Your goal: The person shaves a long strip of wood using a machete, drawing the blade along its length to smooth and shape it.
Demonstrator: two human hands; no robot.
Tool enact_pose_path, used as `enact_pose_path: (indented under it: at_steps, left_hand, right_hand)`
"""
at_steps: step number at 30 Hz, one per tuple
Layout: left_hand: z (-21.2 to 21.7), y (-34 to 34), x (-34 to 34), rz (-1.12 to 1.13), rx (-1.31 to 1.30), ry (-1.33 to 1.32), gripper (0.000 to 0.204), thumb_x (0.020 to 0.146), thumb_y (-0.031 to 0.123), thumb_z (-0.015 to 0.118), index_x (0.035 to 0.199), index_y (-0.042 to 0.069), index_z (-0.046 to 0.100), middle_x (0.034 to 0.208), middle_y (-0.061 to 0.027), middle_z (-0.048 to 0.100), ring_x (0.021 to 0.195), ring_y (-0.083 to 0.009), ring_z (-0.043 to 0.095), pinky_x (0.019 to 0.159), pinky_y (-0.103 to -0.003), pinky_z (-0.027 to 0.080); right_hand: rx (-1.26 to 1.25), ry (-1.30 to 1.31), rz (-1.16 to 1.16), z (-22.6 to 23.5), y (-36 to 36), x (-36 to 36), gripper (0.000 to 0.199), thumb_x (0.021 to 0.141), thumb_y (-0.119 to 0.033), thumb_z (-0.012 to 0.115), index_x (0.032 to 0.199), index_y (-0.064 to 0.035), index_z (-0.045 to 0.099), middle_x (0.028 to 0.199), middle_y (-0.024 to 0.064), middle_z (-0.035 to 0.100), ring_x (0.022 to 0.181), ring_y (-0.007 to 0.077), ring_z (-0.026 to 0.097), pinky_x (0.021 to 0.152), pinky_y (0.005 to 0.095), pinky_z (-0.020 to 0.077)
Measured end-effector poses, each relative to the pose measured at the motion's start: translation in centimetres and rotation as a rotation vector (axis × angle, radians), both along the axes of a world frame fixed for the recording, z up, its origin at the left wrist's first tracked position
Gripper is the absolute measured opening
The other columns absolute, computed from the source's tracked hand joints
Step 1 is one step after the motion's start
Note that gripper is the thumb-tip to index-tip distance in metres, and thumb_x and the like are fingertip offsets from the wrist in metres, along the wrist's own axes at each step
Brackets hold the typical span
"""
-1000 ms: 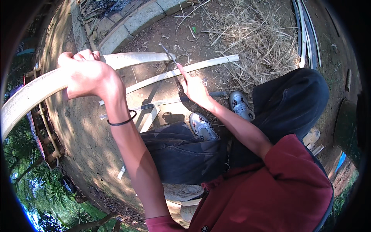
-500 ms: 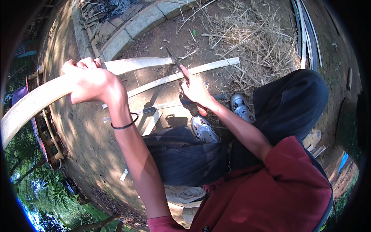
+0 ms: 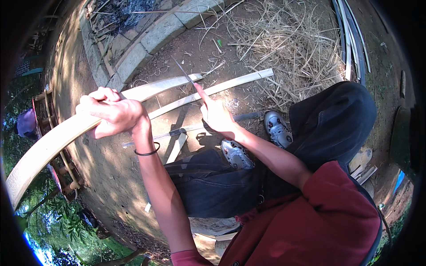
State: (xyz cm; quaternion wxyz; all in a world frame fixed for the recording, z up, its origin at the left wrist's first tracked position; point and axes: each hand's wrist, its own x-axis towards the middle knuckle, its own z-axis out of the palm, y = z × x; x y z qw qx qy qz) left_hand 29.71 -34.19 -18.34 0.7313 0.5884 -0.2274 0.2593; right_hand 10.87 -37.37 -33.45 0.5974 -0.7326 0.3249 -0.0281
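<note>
A long pale strip, apparently split bamboo (image 3: 51,148), runs from the left rim to the middle of the view. My left hand (image 3: 114,111) is closed around it partway along. My right hand (image 3: 218,116) grips a knife (image 3: 183,71), its forefinger stretched along the blade's back. The handle is mostly hidden in the palm. The narrow dark blade points up and left, crossing the strip's far end, where a thin sliver sticks out. Whether the edge touches the strip I cannot tell.
Another pale strip (image 3: 239,82) lies on the ground beyond my right hand. A heap of curly shavings (image 3: 288,48) spreads at the upper right, beside several long strips (image 3: 353,44). A curved stone curb (image 3: 162,33) borders the top. My shoes (image 3: 277,128) and bent knees are below.
The held strip and my left hand have come down slightly and right. My right hand has moved a little left, and the knife blade now lies more slantwise across the strip's end.
</note>
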Motion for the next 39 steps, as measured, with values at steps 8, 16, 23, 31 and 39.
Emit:
enact_pose_path:
  at_steps: [8, 16, 23, 31, 39]
  left_hand:
    - [-13.1, 13.1, 6.2, -0.299, -0.001, 0.838, 0.029, 0.097, 0.015, 0.053, 0.072, 0.003, 0.043, 0.056, -0.0062, 0.045, 0.045, -0.0125, 0.041, 0.044, -0.025, 0.037]
    - [-17.2, 15.7, 7.2, -0.371, -0.007, 1.032, 0.029, 0.097, 0.015, 0.053, 0.073, 0.003, 0.043, 0.055, -0.0065, 0.044, 0.044, -0.0127, 0.040, 0.043, -0.026, 0.036]
    - [-11.6, 12.5, 5.8, -0.286, 0.109, 0.882, 0.028, 0.096, 0.015, 0.053, 0.073, 0.003, 0.044, 0.054, -0.0068, 0.044, 0.044, -0.0129, 0.039, 0.042, -0.026, 0.035]
    - [2.0, 0.2, 0.2, 0.009, -0.004, 0.005, 0.028, 0.096, 0.015, 0.053, 0.073, 0.003, 0.044, 0.053, -0.0071, 0.043, 0.043, -0.0132, 0.038, 0.041, -0.026, 0.034]
    - [2.4, -2.1, -1.3, 0.031, -0.052, -0.017, 0.027, 0.095, 0.015, 0.054, 0.074, 0.002, 0.044, 0.053, -0.0074, 0.042, 0.042, -0.0134, 0.037, 0.041, -0.027, 0.033]
  right_hand:
    - [0.160, -0.284, 0.002, 2.3, -0.3, 0.5, 0.071, 0.086, -0.006, 0.048, 0.154, -0.0163, 0.027, 0.062, 0.0176, 0.057, 0.050, 0.0290, 0.057, 0.057, 0.0403, 0.0476]
    - [0.110, -0.110, -0.112, -3.4, -0.8, 0.4, 0.072, 0.085, -0.004, 0.049, 0.153, -0.0150, 0.029, 0.057, 0.0154, 0.053, 0.048, 0.0248, 0.054, 0.055, 0.0378, 0.0467]
    - [0.076, -0.150, -0.072, 0.2, -0.7, 1.4, 0.070, 0.088, -0.009, 0.046, 0.153, -0.0250, 0.027, 0.063, 0.0212, 0.057, 0.052, 0.0326, 0.057, 0.058, 0.0435, 0.0466]
    - [0.070, -0.196, -0.015, 2.8, -0.8, 1.4, 0.075, 0.083, -0.005, 0.048, 0.153, -0.0182, 0.028, 0.064, 0.0150, 0.057, 0.058, 0.0290, 0.058, 0.062, 0.0421, 0.0481]
    - [0.097, -0.023, -0.057, -2.3, -1.1, 0.7, 0.075, 0.082, -0.003, 0.047, 0.153, -0.0184, 0.030, 0.054, 0.0188, 0.053, 0.046, 0.0330, 0.052, 0.055, 0.0429, 0.0461]
